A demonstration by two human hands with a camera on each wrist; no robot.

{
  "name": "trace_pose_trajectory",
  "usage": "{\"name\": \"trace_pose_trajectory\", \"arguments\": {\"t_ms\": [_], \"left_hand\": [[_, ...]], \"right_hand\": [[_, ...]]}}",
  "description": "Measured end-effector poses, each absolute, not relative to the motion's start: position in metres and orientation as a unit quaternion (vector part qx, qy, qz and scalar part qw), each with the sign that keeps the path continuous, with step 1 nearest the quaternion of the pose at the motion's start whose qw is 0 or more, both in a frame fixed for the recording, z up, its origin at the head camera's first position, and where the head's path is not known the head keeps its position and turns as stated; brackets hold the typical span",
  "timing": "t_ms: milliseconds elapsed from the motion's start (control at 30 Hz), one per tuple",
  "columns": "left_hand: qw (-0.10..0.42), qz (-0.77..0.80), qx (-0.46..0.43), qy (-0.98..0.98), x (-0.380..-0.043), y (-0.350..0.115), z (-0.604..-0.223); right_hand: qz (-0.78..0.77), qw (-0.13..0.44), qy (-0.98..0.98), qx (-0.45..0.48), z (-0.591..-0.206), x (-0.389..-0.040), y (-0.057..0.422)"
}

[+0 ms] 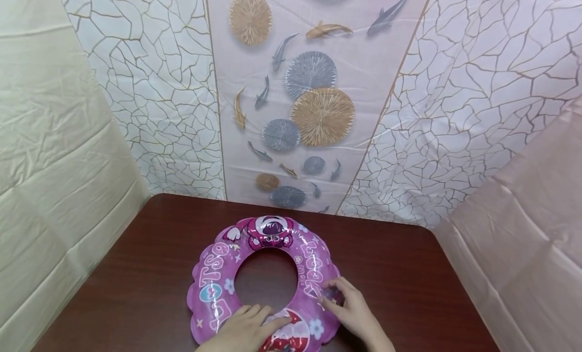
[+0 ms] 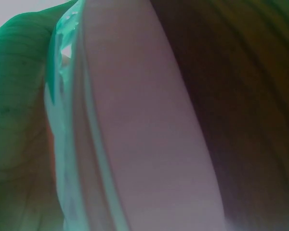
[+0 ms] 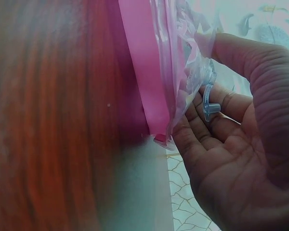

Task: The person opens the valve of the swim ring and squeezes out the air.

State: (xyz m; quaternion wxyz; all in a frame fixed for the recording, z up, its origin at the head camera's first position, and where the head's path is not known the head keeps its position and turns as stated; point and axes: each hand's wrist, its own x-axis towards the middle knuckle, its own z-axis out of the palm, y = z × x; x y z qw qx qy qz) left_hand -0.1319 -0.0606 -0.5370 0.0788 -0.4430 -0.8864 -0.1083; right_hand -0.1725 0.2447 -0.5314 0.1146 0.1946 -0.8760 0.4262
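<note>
A purple inflatable swim ring (image 1: 313, 251) with a pink bear, white lettering and flowers lies on the dark brown table. Its scalloped rim looks filled out. My left hand (image 1: 243, 329) rests on the near part of the ring, fingers extended across its top. At the ring's right side, my right hand (image 1: 356, 311) has its thumb and fingers curled about the edge, pinching the clear plastic there. In the right wrist view, a clear valve (image 3: 211, 106) with its small plug sticks out between the thumb and fingers. The left wrist view shows mostly the ring's pale side (image 2: 144, 125), close and blurred.
The brown table (image 1: 400, 271) extends around the ring on both sides. A patterned cloth (image 1: 254, 69) with fish and round leaf shapes hangs behind it. Pale cloth walls (image 1: 45, 165) close in the left and right sides.
</note>
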Motion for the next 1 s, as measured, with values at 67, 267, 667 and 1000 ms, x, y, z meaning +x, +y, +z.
{"name": "trace_pose_trajectory", "arguments": {"t_ms": [67,267,667,1000], "left_hand": [[0.082,-0.105,-0.444,-0.886,-0.1322,-0.0604,-0.5386],[0.055,-0.093,-0.440,-0.892,-0.1317,-0.0596,-0.5382],[0.060,-0.081,-0.431,-0.897,-0.1322,-0.0586,-0.5377],[0.015,-0.102,-0.421,-0.901,-0.1310,-0.0590,-0.5331]], "right_hand": [[0.424,0.118,-0.876,0.196,-0.5313,-0.1720,0.2444],[0.409,0.128,-0.882,0.196,-0.5319,-0.1701,0.2444],[0.409,0.126,-0.882,0.199,-0.5312,-0.1723,0.2440],[0.411,0.126,-0.882,0.194,-0.5315,-0.1720,0.2437]]}}
